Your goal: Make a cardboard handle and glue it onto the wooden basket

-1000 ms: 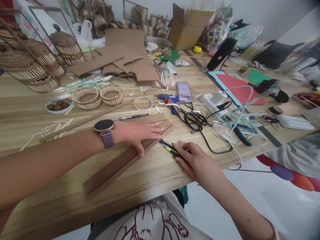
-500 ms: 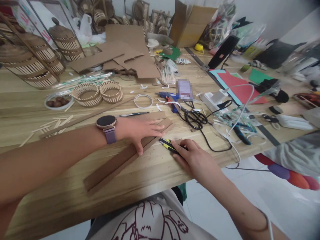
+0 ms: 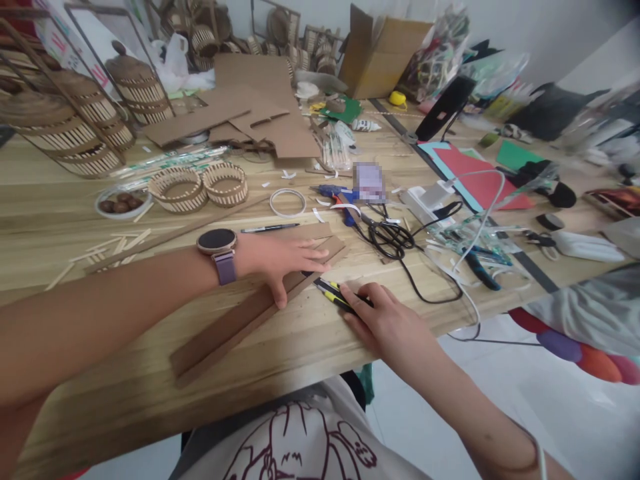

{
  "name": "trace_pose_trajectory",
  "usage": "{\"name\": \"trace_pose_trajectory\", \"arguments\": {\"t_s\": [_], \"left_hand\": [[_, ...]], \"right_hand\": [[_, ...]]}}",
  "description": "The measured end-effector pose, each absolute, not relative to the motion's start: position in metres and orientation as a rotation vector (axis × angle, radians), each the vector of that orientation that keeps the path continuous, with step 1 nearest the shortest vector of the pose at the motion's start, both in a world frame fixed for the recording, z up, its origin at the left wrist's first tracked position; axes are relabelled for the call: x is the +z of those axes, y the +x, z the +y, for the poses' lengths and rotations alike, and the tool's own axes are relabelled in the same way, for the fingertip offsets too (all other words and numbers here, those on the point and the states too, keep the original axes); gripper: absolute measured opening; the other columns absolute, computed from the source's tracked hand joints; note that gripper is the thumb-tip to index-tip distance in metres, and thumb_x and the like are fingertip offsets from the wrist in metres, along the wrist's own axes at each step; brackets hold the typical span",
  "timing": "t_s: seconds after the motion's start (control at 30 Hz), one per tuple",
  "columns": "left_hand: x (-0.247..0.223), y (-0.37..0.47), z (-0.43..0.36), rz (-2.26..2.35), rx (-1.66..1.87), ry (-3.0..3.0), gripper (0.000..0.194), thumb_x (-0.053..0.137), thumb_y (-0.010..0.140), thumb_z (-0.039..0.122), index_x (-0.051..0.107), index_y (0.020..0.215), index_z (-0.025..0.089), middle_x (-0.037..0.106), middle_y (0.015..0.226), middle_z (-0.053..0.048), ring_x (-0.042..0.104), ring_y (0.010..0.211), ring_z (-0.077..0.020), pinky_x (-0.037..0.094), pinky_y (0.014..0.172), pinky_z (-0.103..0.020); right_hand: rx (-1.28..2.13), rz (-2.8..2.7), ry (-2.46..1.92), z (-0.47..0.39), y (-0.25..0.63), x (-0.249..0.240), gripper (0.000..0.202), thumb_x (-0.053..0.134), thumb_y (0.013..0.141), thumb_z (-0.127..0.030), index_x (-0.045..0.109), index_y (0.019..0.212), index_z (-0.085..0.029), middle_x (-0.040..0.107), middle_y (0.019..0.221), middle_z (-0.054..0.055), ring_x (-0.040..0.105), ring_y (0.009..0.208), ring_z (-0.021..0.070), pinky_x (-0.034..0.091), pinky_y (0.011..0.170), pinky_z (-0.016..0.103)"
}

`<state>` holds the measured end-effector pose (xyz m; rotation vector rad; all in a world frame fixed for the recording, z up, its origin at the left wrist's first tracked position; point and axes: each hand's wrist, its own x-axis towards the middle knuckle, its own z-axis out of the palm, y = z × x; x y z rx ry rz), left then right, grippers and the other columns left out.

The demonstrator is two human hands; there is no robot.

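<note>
My left hand (image 3: 283,263) lies flat with fingers spread on brown cardboard strips (image 3: 220,333), near their upper right end. In my right hand (image 3: 383,317) is a yellow and black utility knife (image 3: 337,299), gripped with closed fingers. Its tip points left, at the strips' edge close to my left fingertips. A second yellow part shows beside the knife; I cannot make out whether it is a separate tool. Just behind my left hand lie a black pen (image 3: 270,228) and a white ring (image 3: 287,203).
Two round stick baskets (image 3: 177,190) and a bowl of brown balls (image 3: 123,203) stand at left. Thin sticks (image 3: 115,250) lie near my left forearm. A blue glue gun (image 3: 340,195), coiled black cable (image 3: 393,239) and scissors lie behind my right hand. Cardboard sheets (image 3: 270,100) are farther back.
The knife in my right hand has shifted slightly left along the strips' edge. My left hand stays pressed on the cardboard. The whole view has moved a little.
</note>
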<state>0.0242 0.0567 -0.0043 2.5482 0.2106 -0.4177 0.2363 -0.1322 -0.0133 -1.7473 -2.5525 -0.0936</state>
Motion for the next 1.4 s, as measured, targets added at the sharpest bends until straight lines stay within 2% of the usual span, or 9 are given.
{"name": "trace_pose_trajectory", "arguments": {"t_s": [0.23, 0.4, 0.47, 0.57, 0.67, 0.87, 1.4], "left_hand": [[0.000, 0.028, 0.054, 0.226, -0.439, 2.583, 0.113, 0.091, 0.057, 0.047, 0.038, 0.153, 0.019, 0.020, 0.167, -0.014, 0.009, 0.154, -0.0383, 0.014, 0.125, -0.050], [0.002, 0.016, 0.042, 0.179, -0.333, 2.670, 0.097, 0.089, 0.065, 0.039, 0.044, 0.150, 0.019, 0.031, 0.163, -0.014, 0.021, 0.153, -0.0330, 0.017, 0.125, -0.042], [0.001, 0.008, 0.037, 0.191, -0.343, 2.639, 0.097, 0.087, 0.069, 0.039, 0.040, 0.152, 0.021, 0.027, 0.165, -0.013, 0.020, 0.154, -0.0309, 0.018, 0.125, -0.041], [-0.001, 0.001, 0.035, 0.218, -0.377, 2.595, 0.105, 0.089, 0.065, 0.041, 0.037, 0.154, 0.021, 0.023, 0.166, -0.013, 0.016, 0.155, -0.0300, 0.017, 0.125, -0.040], [-0.002, 0.001, 0.036, 0.217, -0.341, 2.585, 0.108, 0.092, 0.061, 0.040, 0.038, 0.153, 0.021, 0.027, 0.165, -0.013, 0.018, 0.154, -0.0304, 0.016, 0.126, -0.038], [-0.002, 0.002, 0.039, 0.224, -0.343, 2.571, 0.106, 0.091, 0.062, 0.041, 0.039, 0.153, 0.024, 0.026, 0.166, -0.011, 0.020, 0.154, -0.0311, 0.019, 0.125, -0.041], [-0.006, 0.001, 0.041, 0.225, -0.336, 2.565, 0.106, 0.091, 0.060, 0.043, 0.041, 0.152, 0.024, 0.025, 0.166, -0.010, 0.021, 0.153, -0.0313, 0.020, 0.124, -0.040]], "right_hand": [[-0.067, -2.566, -1.728, -0.137, 0.237, -0.010, 0.042, 0.042, 0.102, -0.034, 0.059, 0.135, -0.015, 0.063, 0.101, 0.013, 0.067, 0.089, 0.0246, 0.060, 0.061, 0.033], [-0.038, -2.546, -1.733, -0.135, 0.237, -0.013, 0.043, 0.039, 0.103, -0.035, 0.059, 0.136, -0.015, 0.062, 0.100, 0.013, 0.066, 0.088, 0.0246, 0.060, 0.059, 0.034], [-0.043, -2.541, -1.733, -0.136, 0.237, -0.014, 0.044, 0.039, 0.103, -0.035, 0.058, 0.137, -0.015, 0.062, 0.101, 0.013, 0.066, 0.088, 0.0249, 0.060, 0.059, 0.035], [-0.047, -2.533, -1.735, -0.134, 0.235, -0.014, 0.044, 0.039, 0.103, -0.034, 0.057, 0.138, -0.015, 0.062, 0.103, 0.014, 0.066, 0.090, 0.0256, 0.060, 0.062, 0.036], [-0.039, -2.536, -1.766, -0.130, 0.232, -0.012, 0.042, 0.040, 0.102, -0.034, 0.057, 0.137, -0.017, 0.063, 0.105, 0.014, 0.065, 0.092, 0.0254, 0.060, 0.063, 0.035], [-0.109, -2.588, -1.795, -0.131, 0.227, -0.008, 0.041, 0.045, 0.101, -0.032, 0.057, 0.137, -0.017, 0.063, 0.103, 0.013, 0.065, 0.090, 0.0248, 0.057, 0.058, 0.030], [-0.226, -2.597, -1.763, -0.141, 0.223, -0.014, 0.041, 0.038, 0.103, -0.032, 0.060, 0.134, -0.017, 0.063, 0.100, 0.013, 0.065, 0.086, 0.0237, 0.055, 0.056, 0.030]]}}
